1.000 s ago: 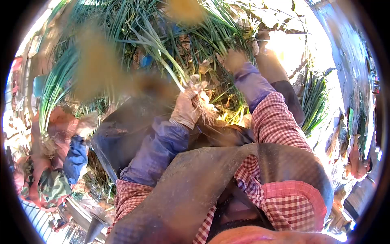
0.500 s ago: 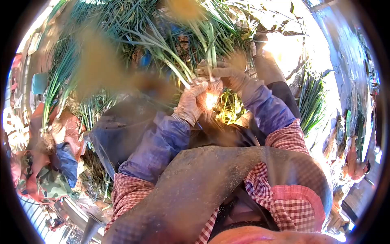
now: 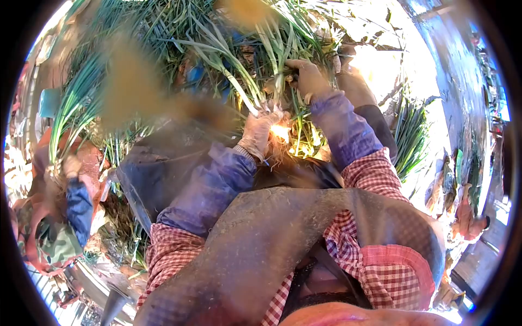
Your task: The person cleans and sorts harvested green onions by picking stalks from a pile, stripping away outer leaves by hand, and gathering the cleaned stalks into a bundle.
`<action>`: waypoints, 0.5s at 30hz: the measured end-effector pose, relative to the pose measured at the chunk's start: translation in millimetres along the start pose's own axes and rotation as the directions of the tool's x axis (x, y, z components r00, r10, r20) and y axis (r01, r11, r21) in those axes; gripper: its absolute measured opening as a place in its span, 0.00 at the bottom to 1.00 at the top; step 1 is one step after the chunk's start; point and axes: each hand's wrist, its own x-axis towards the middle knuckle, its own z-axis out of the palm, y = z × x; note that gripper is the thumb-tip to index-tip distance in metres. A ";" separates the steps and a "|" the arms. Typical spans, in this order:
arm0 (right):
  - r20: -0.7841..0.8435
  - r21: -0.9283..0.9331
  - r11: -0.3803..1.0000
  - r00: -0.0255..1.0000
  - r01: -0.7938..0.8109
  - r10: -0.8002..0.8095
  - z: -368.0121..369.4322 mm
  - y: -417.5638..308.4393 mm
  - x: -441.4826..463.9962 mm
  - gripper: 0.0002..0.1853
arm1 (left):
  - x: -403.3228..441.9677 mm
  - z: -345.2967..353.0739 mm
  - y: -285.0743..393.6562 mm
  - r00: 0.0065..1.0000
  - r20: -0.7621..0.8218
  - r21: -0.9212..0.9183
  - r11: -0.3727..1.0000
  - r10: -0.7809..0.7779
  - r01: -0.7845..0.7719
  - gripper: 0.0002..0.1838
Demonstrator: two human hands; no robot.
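Gloved, my left hand (image 3: 258,135) is closed around the root ends of a small bunch of green onions (image 3: 247,93). Their white stalks point up and away, and stringy roots (image 3: 278,155) hang beside the glove in bright sunlight. My right hand (image 3: 312,80), also gloved, is up beside the green part of the stalks. Its finger and thumb are apart, with nothing seen between them; some fingers are hidden behind the hand. A large pile of green onions (image 3: 157,32) spreads out beyond both hands.
Another bundle of green onions (image 3: 410,138) lies to the right. At the left, a person's hand (image 3: 72,165) is by more green onions (image 3: 73,117), near a camouflage cloth (image 3: 57,244). A dark apron (image 3: 261,239) covers my lap. Yellow-brown smears blur parts of the view.
My right hand has moved up and right, away from the roots and my left hand. The left hand keeps its hold and has shifted slightly. The person's hand at left has moved a little.
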 end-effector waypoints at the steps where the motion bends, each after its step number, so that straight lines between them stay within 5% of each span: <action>1: 0.004 0.004 1.000 1.000 0.029 -0.029 -2.5 7.4 -0.8 0.06 | 2.0 -1.1 0.0 0.999 -0.029 0.009 1.000 0.028 -0.028 0.11; 6: 0.224 0.143 0.987 0.968 0.079 -0.110 -27.5 11.8 -69.6 0.06 | 11.7 -7.0 -2.2 0.990 -0.139 -0.037 0.999 0.030 -0.035 0.07; 7: 0.257 -0.126 0.905 0.895 0.406 -0.366 -35.5 17.7 -79.7 0.07 | 12.8 -8.2 -3.3 0.989 -0.142 -0.039 0.999 0.028 -0.034 0.07; 9: 0.498 -0.521 0.318 0.585 0.792 -0.640 -61.3 23.8 -87.8 0.08 | 10.6 -4.6 -0.2 0.984 -0.176 -0.007 1.000 0.029 -0.031 0.06; 10: 0.451 -0.441 0.512 0.676 0.737 -0.583 -71.2 23.7 -95.9 0.08 | 8.9 -3.1 1.0 0.984 -0.178 -0.010 1.000 0.026 -0.029 0.06; 11: 0.341 -0.108 0.898 0.864 0.427 -0.370 -75.0 18.3 -107.8 0.08 | 7.3 -2.4 3.4 0.984 -0.179 -0.041 0.999 0.024 -0.032 0.07; 12: 0.268 0.157 0.980 0.949 0.124 -0.163 -79.0 13.6 -115.3 0.08 | 6.9 -3.1 5.0 0.983 -0.181 -0.072 0.997 0.022 -0.036 0.07; 13: 0.259 0.107 0.992 0.962 0.061 -0.087 -83.7 9.1 -119.8 0.08 | 14.3 -10.6 0.7 0.986 -0.158 -0.077 0.995 0.046 -0.059 0.08; 15: 0.253 -0.428 0.894 0.967 0.135 -0.025 -98.3 10.3 -114.3 0.10 | 10.3 -7.4 5.1 0.992 -0.129 -0.193 0.981 -0.018 -0.007 0.09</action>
